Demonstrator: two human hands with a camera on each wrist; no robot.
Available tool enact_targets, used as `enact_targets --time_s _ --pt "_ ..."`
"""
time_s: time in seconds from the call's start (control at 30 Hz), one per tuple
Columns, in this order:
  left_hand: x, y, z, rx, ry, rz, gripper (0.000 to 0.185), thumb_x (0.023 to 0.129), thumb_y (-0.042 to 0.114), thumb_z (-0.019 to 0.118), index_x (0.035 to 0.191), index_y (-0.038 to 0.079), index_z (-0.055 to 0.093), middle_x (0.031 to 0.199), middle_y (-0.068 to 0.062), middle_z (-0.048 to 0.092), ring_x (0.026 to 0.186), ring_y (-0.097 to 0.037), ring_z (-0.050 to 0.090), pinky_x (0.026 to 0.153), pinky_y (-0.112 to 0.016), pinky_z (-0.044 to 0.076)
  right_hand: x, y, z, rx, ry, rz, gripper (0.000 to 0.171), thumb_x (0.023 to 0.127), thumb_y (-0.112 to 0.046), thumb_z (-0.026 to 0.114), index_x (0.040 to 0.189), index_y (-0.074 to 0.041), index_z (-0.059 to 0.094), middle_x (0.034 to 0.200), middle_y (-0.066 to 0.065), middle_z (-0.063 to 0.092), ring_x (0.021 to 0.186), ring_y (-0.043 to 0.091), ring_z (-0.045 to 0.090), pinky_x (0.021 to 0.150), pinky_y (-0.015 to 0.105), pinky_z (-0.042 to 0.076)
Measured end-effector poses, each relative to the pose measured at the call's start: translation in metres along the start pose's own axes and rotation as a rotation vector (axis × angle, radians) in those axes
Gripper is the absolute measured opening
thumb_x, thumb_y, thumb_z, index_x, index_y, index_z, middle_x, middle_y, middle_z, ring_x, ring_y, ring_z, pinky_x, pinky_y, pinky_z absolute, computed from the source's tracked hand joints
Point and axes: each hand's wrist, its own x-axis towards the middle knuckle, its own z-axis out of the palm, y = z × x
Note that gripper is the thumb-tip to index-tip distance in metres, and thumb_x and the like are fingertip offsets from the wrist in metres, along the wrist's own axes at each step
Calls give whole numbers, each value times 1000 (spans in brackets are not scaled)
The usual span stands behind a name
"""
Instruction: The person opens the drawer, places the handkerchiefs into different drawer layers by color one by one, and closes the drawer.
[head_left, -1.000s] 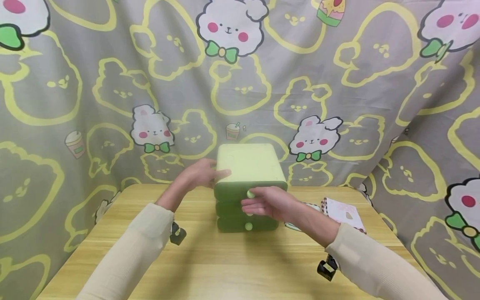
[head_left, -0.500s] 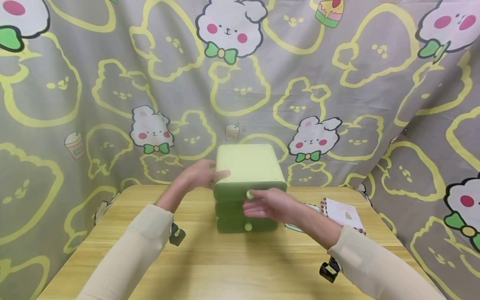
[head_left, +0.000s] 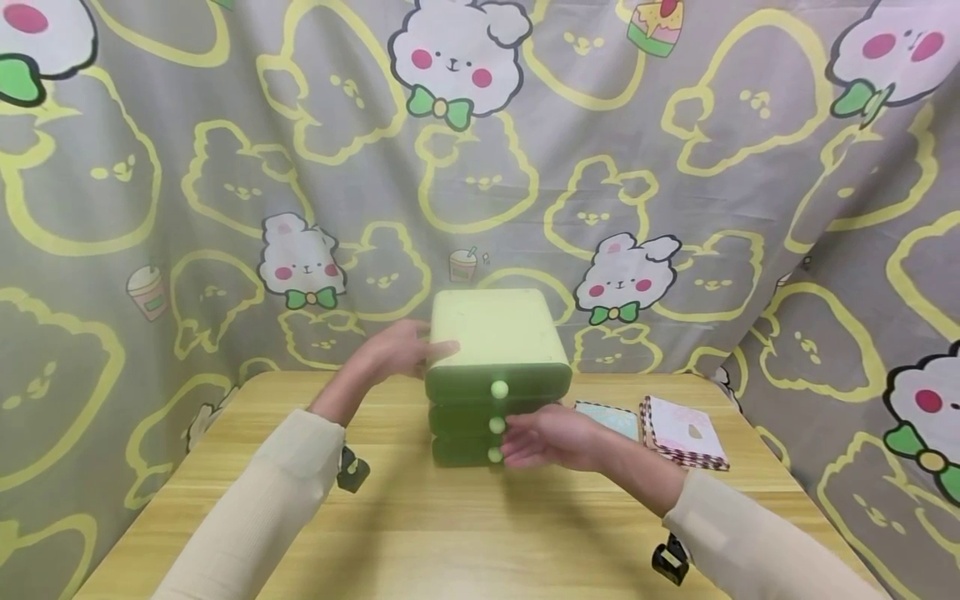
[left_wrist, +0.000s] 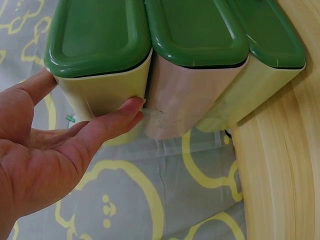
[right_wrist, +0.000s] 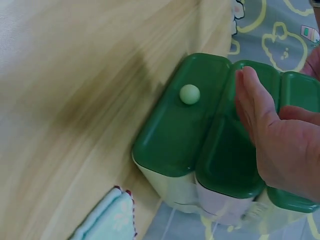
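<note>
Here one wooden table carries one green drawer unit at its far middle, against the patterned cloth. The unit stands upright, its long axis vertical, with three stacked drawers, all pushed in, their fronts turned toward the person. Each front bears one pale round knob, three in all: the top knob, the middle knob and the bottom knob.

The left hand rests open against the unit's top left edge, thumb and fingers straight. The right hand hovers loosely open just beside the lower drawers, holding nothing.

Two small patterned cloths lie to the right.
</note>
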Motion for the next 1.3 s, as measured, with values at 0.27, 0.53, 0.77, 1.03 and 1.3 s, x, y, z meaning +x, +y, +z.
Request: enact_targets --time_s 0.27,0.53,0.77,1.03,1.3 --pt "0 -1 -1 13 12 14 68 94 49 69 143 4 55 117 -14 72 98 -24 70 94 -42 56 9 5 3 14 26 22 41 106 -19 51 128 16 52 116 32 64 92 24 72 100 47 55" --pt "-1 -1 -3 15 11 11 69 94 50 68 144 5 54 119 -15 72 101 -24 70 96 -43 55 15 -6 7 -47 72 27 36 104 -14 49 121 16 58 114 33 66 102 39 72 92 44 59" --pt "-1 -2 -3 19 12 2 71 94 51 69 145 5 53 120 -15 71 102 -25 69 97 -44 54 19 -9 10 -77 97 31 34 103 -12 48 115 17 59 109 33 68 86 27 75 87 40 61" --pt "2 -4 -2 30 9 7 69 94 52 68 144 6 55 122 -15 71 104 -26 69 98 -45 54 21 -4 17 -64 205 16 27 100 -7 53 109 16 63 105 34 70 77 27 75 79 38 63" --pt "3 -5 -2 40 10 21 67 93 53 68 140 6 57 118 -13 72 101 -25 69 96 -44 55 20 -4 22 -89 276 22 22 97 -6 61 105 13 67 101 31 72 71 23 75 75 38 63"
